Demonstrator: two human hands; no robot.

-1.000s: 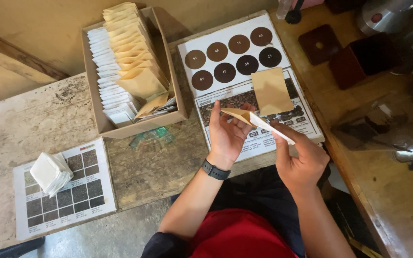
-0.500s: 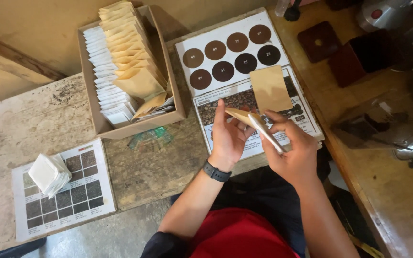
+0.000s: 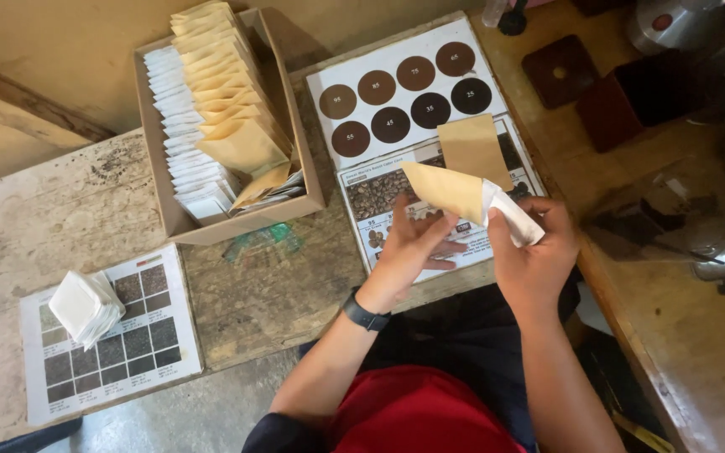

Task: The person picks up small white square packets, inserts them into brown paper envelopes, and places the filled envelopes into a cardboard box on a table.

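Both hands have lifted and spread since the earlier frames: the tan pouch [image 3: 446,190] that sat narrow and edge-on between them now shows its broad face, and the white packet [image 3: 513,216] has swung up to the pouch's right end. Left hand [image 3: 413,247] sits under the pouch, fingers [image 3: 402,220] partly spread and propping it from below. Right hand [image 3: 534,252] has its fingers closed on the white packet, which touches the pouch mouth; whether it is partly inside, cannot tell. Both are held above the near edge of the colour chart [image 3: 396,92] with dark brown discs, lying on the table [image 3: 295,294]. A second tan pouch [image 3: 473,151] lies flat on that chart. Cardboard box [image 3: 283,117] at upper left holds two rows standing on edge: white packets [image 3: 179,126] on the left, tan pouches [image 3: 228,109] on the right, a few slumped at the near end. At lower left, a folded white packet bundle [image 3: 86,306] rests on a grey swatch card [image 3: 140,335]. Dark wooden pieces [image 3: 623,88] sit at upper right.
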